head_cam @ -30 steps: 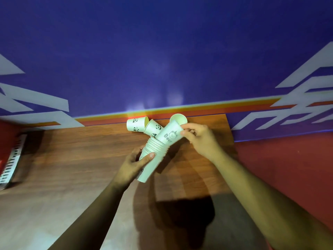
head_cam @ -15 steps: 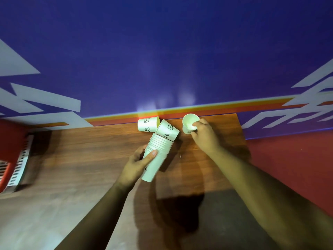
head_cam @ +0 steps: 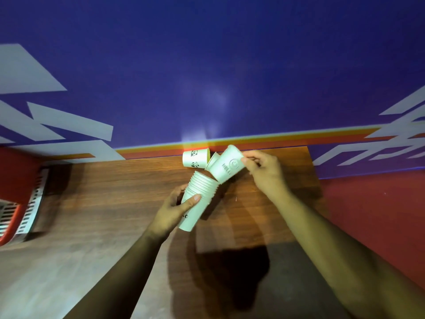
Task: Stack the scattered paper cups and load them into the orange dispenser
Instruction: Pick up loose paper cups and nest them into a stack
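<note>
Stack: nested paper cups (head_cam: 199,197), held tilted above the counter (head_cam: 115,192), with the rims toward the wall (head_cam: 207,65).
Left hand (head_cam: 173,211): the thumb lies across the stack's front and the fingers curl round behind it, low on its side.
Right hand (head_cam: 264,172): up and right of the stack. Its fingers pinch the far end of 1 loose cup (head_cam: 226,168).
Loose cup: slanted, its near end just at the stack's top rim and not yet seated.
Other cups: 2 lie on their sides just beyond the stack's top. 1 is a panda cup (head_cam: 195,158); the other is a mostly hidden cup (head_cam: 213,158).
Red-orange object (head_cam: 13,217): far left of the stack, with a slotted panel. I cannot tell if it is the dispenser.
Handling: the cups are probably light, thin-walled and easily crushed. The rim looks stiffest, so pinch there gently. Smooth sides may slip, so support the stack from its lowest cup.
</note>
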Demonstrator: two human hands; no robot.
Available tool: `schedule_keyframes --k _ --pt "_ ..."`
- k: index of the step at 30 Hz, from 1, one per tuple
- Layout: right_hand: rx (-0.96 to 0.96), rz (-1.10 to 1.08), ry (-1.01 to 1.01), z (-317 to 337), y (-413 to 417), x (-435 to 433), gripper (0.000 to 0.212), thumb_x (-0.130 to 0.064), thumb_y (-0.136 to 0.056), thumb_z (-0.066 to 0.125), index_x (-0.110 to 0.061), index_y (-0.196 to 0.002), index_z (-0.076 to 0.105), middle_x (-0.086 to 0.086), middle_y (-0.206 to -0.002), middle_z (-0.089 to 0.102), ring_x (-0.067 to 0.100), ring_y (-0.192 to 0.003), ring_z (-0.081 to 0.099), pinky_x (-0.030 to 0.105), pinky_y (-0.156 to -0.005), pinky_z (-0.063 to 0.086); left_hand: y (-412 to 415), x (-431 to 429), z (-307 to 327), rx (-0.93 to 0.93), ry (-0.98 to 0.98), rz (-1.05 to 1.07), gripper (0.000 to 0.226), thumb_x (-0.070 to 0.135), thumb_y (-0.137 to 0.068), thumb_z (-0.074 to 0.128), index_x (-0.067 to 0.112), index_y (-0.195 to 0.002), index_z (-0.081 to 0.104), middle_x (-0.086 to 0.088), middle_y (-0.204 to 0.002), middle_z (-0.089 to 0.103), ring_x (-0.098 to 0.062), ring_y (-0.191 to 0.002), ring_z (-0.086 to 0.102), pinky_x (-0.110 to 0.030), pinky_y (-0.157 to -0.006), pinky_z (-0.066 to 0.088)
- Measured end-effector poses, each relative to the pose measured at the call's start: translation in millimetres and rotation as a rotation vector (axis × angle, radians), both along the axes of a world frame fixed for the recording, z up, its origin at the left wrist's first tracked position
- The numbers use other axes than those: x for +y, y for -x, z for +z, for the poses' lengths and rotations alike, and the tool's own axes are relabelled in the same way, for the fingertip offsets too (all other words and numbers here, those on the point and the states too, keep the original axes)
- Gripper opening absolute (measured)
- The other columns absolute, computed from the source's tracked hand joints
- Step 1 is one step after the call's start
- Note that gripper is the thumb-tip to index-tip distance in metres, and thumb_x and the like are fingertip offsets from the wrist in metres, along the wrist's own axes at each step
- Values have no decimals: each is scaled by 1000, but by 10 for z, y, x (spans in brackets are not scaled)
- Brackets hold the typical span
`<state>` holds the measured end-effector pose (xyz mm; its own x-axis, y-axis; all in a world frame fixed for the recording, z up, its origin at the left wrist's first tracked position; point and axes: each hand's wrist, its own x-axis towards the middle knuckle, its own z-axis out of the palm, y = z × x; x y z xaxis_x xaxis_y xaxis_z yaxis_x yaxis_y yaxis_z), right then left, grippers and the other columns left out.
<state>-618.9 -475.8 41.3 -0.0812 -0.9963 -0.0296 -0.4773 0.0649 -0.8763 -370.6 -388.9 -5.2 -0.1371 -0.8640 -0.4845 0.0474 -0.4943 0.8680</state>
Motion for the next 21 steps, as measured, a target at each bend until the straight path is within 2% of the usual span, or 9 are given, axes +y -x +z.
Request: schedule_keyframes --k 3,6,8,10,12,13,15,18,21 --pt "13 129 -12 44 -160 59 15 -1 -85 65 -7 -95 76 -3 -84 71 -5 -66 58 12 -67 44 -58 23 49 -18 21 -44 53 26 -82 79 21 -130 60 -2 -116 73 -19 -100 72 -23 -73 56" --pt "-77 170 -58 31 -315 111 14 -3 -86 68 -6 -97 75 -2 -86 70 -1 -65 59 20 -67 47 -120 60 59 -2 41 -90 59 37 -79 81 21 -132 61 -4 -121 72 -23 -107 71 -29 -82 57" --pt "-91 258 -96 18 -455 184 14 -4 -86 68 -6 -98 76 -8 -83 69 -2 -67 59 23 -69 47 -135 76 70 11 43 -46 64 42 -75 78 21 -133 61 -6 -123 71 -25 -110 69 -35 -88 57" --pt "-106 379 -172 19 -598 253 16 -4 -90 64 -5 -102 74 -11 -81 68 -3 -64 58 21 -64 49 -175 92 67 26 46 18 65 43 -75 78 22 -134 60 -7 -126 69 -28 -114 67 -41 -94 55" --pt "-112 382 -207 -5 -665 201 17 -6 -93 61 -6 -105 73 -5 -85 68 1 -64 57 24 -62 51 -235 118 53 28 47 66 66 44 -74 78 22 -134 60 -7 -126 70 -29 -114 67 -42 -95 54" --pt "-65 325 -182 -68 -671 123 17 -7 -91 62 -8 -105 72 1 -92 68 7 -70 59 28 -66 51 -275 135 47 25 42 85 66 45 -74 79 23 -133 61 -6 -126 70 -30 -114 67 -43 -96 54" --pt "189 191 -104 -231 -648 -105 24 -12 -85 67 -11 -109 68 8 -106 63 20 -87 61 35 -82 51 -345 175 33 7 33 104 65 47 -72 79 25 -131 62 -4 -125 71 -29 -115 67 -44 -96 55" --pt "556 170 -204 -409 -649 -382 55 -24 -84 69 -9 -133 51 15 -129 52 35 -120 50 39 -103 40 -419 227 42 -3 26 125 66 48 -71 80 26 -131 62 -2 -124 71 -26 -113 68 -37 -90 55" --pt "662 223 -325 -587 -681 -472 63 -29 -85 71 -8 -137 42 18 -134 51 37 -126 47 42 -103 40 -482 255 48 -4 22 120 63 44 -76 81 24 -133 61 -2 -125 70 -24 -113 68 -32 -86 54"
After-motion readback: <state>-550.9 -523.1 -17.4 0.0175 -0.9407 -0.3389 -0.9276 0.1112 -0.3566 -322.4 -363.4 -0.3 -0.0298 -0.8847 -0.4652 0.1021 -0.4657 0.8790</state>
